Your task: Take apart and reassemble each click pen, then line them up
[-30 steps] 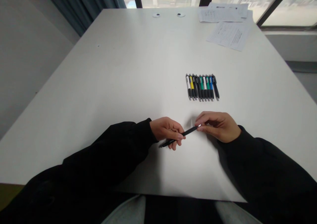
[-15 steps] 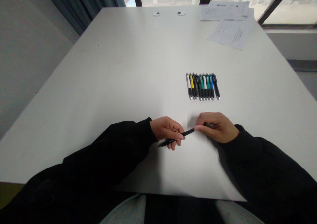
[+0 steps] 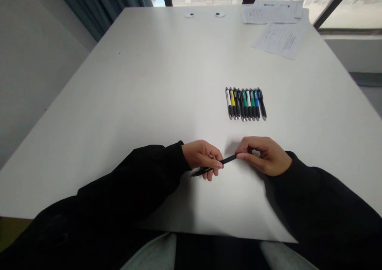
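My left hand (image 3: 201,157) is closed around the lower part of a black pen (image 3: 227,159), which slants up to the right just above the white table (image 3: 149,94). My right hand (image 3: 265,154) pinches the pen's upper end between thumb and fingers. Both arms wear black sleeves. A little beyond my hands lies a neat row of several pens (image 3: 246,104), side by side, with white, yellow, green, blue and black barrels and their tips pointing toward me.
Printed paper sheets (image 3: 279,39) lie at the far right corner of the table. Two small round cable covers (image 3: 204,14) sit near the far edge. A dark curtain (image 3: 98,3) hangs at the back left, windows behind.
My right hand's fingers have slid over the pen's upper end, hiding its silver tip. My left hand keeps its hold. The row of pens has not moved.
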`<state>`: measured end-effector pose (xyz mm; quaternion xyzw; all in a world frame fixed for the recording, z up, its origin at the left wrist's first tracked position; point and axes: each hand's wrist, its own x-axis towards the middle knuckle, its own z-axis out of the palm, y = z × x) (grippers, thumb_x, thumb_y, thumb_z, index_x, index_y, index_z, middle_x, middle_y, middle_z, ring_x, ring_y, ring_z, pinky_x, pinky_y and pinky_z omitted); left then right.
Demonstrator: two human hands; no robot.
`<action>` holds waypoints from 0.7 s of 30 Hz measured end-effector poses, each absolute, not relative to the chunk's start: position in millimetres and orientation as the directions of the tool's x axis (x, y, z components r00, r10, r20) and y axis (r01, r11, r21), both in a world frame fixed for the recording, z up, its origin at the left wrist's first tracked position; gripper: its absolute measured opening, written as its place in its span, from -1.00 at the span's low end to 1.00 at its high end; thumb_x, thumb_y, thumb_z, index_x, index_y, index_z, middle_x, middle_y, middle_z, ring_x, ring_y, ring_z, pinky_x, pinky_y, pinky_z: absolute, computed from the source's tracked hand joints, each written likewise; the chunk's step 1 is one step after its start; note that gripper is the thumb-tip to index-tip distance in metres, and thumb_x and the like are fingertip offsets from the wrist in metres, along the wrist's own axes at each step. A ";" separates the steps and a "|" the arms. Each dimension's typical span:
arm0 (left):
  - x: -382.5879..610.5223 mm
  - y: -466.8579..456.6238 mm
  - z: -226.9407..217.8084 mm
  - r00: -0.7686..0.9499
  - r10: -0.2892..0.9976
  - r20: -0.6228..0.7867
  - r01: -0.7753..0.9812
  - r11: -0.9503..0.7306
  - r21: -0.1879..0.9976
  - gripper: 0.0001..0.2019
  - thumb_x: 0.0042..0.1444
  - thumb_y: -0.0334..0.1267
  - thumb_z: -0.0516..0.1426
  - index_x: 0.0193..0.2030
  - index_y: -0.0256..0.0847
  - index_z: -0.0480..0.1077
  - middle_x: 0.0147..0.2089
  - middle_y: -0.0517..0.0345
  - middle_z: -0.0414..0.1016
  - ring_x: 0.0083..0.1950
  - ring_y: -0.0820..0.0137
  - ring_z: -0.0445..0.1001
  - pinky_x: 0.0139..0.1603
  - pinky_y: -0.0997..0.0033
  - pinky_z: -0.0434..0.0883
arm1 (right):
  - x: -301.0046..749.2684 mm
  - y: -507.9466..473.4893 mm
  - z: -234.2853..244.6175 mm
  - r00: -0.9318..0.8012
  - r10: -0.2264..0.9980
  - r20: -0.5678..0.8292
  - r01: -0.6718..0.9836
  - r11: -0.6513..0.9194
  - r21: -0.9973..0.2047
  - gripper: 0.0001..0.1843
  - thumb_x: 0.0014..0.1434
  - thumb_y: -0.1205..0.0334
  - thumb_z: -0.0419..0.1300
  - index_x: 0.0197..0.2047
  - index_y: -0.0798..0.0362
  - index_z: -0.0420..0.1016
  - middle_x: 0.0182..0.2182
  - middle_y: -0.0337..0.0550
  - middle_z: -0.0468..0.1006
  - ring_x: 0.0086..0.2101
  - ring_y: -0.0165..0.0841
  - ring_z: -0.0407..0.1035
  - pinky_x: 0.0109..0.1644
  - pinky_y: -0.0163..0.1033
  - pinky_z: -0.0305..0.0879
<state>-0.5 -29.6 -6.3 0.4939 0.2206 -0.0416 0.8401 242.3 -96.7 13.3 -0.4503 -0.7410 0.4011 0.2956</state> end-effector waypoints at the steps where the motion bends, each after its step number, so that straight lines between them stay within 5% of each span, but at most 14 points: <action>1: -0.3 -29.7 -5.9 0.900 0.146 -0.412 0.289 0.507 0.812 -0.57 -0.06 0.03 0.35 -0.32 -0.37 0.45 -0.47 0.08 0.53 -0.52 0.41 0.55 -0.55 0.52 0.48 | 241.4 -96.4 12.5 -0.417 0.905 0.086 0.454 0.290 -0.843 -0.69 0.29 0.11 0.14 -0.44 0.08 0.46 -0.57 -0.20 0.42 -0.55 -0.43 0.26 -0.42 -0.28 0.20; 7: -0.8 -29.8 -4.2 0.900 0.150 -0.410 0.284 0.513 0.810 -0.58 -0.04 0.01 0.34 -0.30 -0.36 0.45 -0.45 0.08 0.54 -0.51 0.42 0.55 -0.54 0.53 0.48 | 239.5 -96.1 12.7 -0.434 0.898 0.074 0.429 0.279 -0.859 -0.76 0.25 0.07 0.18 -0.31 0.08 0.47 -0.49 -0.18 0.46 -0.51 -0.41 0.27 -0.43 -0.28 0.18; 12: -0.2 -29.6 -2.8 0.891 0.148 -0.428 0.303 0.507 0.807 -0.56 -0.07 0.03 0.36 -0.32 -0.37 0.45 -0.47 0.09 0.53 -0.52 0.42 0.55 -0.56 0.54 0.48 | 239.4 -96.2 11.9 -0.469 0.878 0.098 0.480 0.346 -0.806 -0.61 0.32 0.12 0.10 -0.53 0.07 0.38 -0.63 -0.27 0.32 -0.58 -0.46 0.18 -0.45 -0.30 0.11; 17: -0.2 -29.2 -3.3 0.897 0.131 -0.423 0.304 0.512 0.803 -0.57 -0.06 0.02 0.35 -0.33 -0.36 0.44 -0.47 0.10 0.53 -0.52 0.41 0.55 -0.56 0.54 0.48 | 238.2 -96.8 13.6 -0.463 0.883 0.073 0.447 0.304 -0.842 -0.73 0.26 0.07 0.18 -0.40 0.07 0.43 -0.55 -0.25 0.37 -0.56 -0.46 0.17 -0.48 -0.32 0.10; 21: -0.4 -30.6 -5.2 0.885 0.150 -0.442 0.326 0.479 0.815 -0.56 -0.11 0.01 0.38 -0.32 -0.35 0.44 -0.47 0.12 0.53 -0.54 0.43 0.54 -0.57 0.55 0.47 | 234.2 -96.0 13.5 -0.519 0.854 0.044 0.475 0.331 -0.815 -0.53 0.32 0.08 0.09 -0.61 0.06 0.26 -0.68 -0.35 0.16 -0.63 -0.50 0.04 -0.53 -0.32 0.01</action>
